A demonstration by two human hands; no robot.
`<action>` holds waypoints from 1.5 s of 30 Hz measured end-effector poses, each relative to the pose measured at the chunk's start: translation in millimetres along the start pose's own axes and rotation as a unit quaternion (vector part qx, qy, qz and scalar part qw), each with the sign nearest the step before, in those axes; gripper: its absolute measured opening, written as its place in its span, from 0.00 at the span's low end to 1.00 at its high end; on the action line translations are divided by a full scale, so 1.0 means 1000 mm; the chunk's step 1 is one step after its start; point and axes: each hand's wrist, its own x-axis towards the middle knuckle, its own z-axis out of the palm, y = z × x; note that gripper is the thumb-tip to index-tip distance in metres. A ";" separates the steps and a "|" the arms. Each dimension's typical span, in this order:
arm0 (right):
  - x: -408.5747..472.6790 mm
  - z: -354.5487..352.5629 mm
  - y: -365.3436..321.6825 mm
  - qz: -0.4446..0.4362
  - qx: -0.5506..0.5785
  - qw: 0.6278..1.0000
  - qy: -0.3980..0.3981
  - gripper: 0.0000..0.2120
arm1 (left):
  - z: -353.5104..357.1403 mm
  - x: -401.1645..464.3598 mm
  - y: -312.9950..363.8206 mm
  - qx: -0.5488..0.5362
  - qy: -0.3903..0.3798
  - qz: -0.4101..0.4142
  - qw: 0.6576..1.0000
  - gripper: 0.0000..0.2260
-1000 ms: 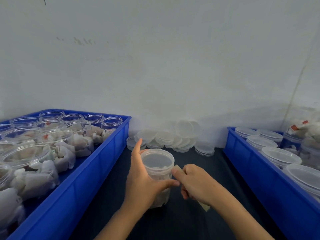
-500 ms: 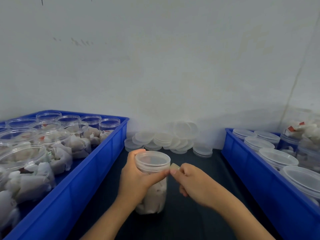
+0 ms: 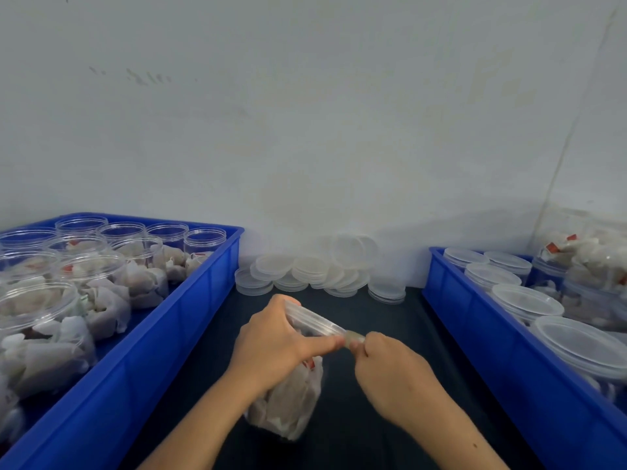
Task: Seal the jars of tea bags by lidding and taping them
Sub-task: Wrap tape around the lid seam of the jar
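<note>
A clear jar of tea bags (image 3: pixel 288 398) with its lid on is tilted away from me, its base on the dark table. My left hand (image 3: pixel 271 344) grips its upper part, thumb stretched along the lid's rim. My right hand (image 3: pixel 390 364) pinches a small piece of tape (image 3: pixel 354 335) at the lid's right edge, right by my left thumb tip. Loose clear lids (image 3: pixel 319 269) lie piled against the wall behind.
A blue crate (image 3: pixel 190 320) on the left holds several open jars of tea bags. A blue crate (image 3: pixel 475 334) on the right holds several lidded jars. The dark table top (image 3: pixel 383 320) runs between them, with the white wall close behind.
The jar has gone from upright to tilted, lid now seen nearly edge-on. Both hands have come lower and closer to me, the right still pinching the tape at the lid's edge.
</note>
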 end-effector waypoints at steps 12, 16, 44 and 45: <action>0.009 0.025 -0.001 0.088 0.103 0.990 0.027 0.09 | 0.019 0.002 0.008 0.113 0.044 -0.019 0.992 0.41; 0.011 0.018 -0.001 0.075 0.056 0.996 0.004 0.11 | 0.023 -0.005 0.009 0.122 0.076 -0.010 0.989 0.42; 0.041 0.081 0.022 -0.085 -0.027 0.984 0.156 0.15 | 0.011 -0.007 -0.003 -0.028 0.047 -0.038 0.998 0.35; 0.042 0.086 0.024 -0.091 -0.047 0.983 0.155 0.14 | 0.011 -0.007 -0.004 -0.030 0.048 -0.038 0.998 0.34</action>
